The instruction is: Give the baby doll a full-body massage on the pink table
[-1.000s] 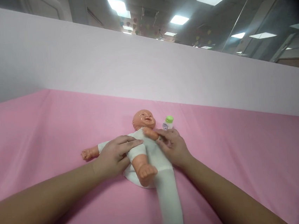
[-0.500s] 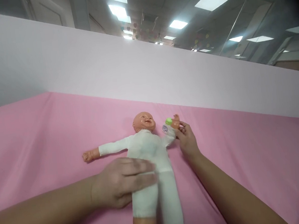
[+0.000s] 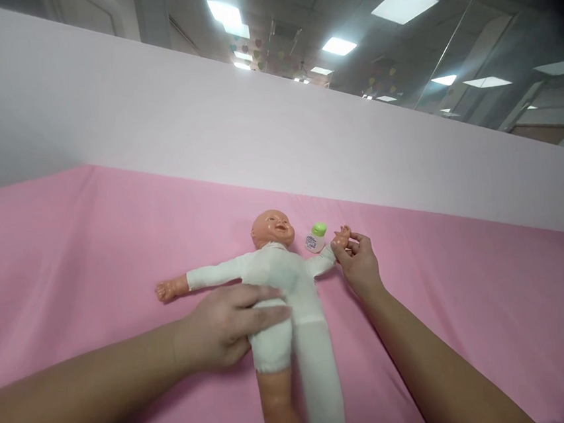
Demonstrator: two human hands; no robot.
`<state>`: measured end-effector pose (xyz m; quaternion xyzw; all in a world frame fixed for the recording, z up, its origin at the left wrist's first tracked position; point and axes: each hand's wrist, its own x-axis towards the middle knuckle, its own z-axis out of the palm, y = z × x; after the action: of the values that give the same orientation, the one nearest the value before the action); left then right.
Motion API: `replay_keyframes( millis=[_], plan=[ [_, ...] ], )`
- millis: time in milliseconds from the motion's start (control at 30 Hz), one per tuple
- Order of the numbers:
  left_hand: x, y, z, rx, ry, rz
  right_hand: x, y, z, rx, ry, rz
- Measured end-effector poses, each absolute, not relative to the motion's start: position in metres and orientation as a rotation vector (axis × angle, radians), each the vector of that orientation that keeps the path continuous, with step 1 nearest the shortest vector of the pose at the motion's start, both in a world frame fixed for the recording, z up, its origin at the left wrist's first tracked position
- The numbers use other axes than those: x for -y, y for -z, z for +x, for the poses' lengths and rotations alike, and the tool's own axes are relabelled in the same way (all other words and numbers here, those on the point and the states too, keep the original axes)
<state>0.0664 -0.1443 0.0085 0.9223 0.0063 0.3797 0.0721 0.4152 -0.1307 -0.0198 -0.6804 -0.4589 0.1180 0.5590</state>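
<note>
A baby doll point(image 3: 293, 277) with a cloth body in white lies on its back on a pink sheet, its plastic head toward the wall. My left hand point(image 3: 233, 324) grips the doll's upper thigh, fingers laid across the hip and the thumb side hidden under the hand. The white legging on that leg ends above the bare plastic lower leg. With thumb and fingers my right hand point(image 3: 359, 260) pinches the doll's wrist, and the small plastic hand sticks out above. Beside that arm is a small clear bottle point(image 3: 314, 241) with a green cap and a printed label.
The pink sheet point(image 3: 469, 286) covers the padded surface, with a fold at the left. A low white wall point(image 3: 254, 134) runs behind the doll's head. Above it, glass shows lit ceiling panels.
My right hand has drawn the doll's arm slightly right and down, uncovering the bottle. My left hand has shifted up a little, and the legging's edge on the gripped leg sits higher.
</note>
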Motion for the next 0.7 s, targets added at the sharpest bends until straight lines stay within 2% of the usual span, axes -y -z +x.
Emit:
replay_keyframes(
  millis=[167,267,367,500,700],
  plan=[
    [0.113,0.005,0.063,-0.542,-1.119,2.693,0.143,0.018,0.363,1.417,-0.080,-1.358],
    [0.102,0.010,0.063,-0.624,-1.072,2.624,0.147,0.018,0.342,1.860,0.002,-1.246],
    [0.103,0.010,0.063,-0.614,-1.069,2.604,0.150,0.016,0.336,1.984,-0.005,-1.229],
    [0.118,0.002,0.064,-0.548,-1.121,2.627,0.150,0.011,0.345,1.833,-0.088,-1.308],
    [0.148,-0.020,0.063,-0.068,-1.151,2.610,0.135,0.015,0.391,1.260,-0.344,-1.306]
  ],
)
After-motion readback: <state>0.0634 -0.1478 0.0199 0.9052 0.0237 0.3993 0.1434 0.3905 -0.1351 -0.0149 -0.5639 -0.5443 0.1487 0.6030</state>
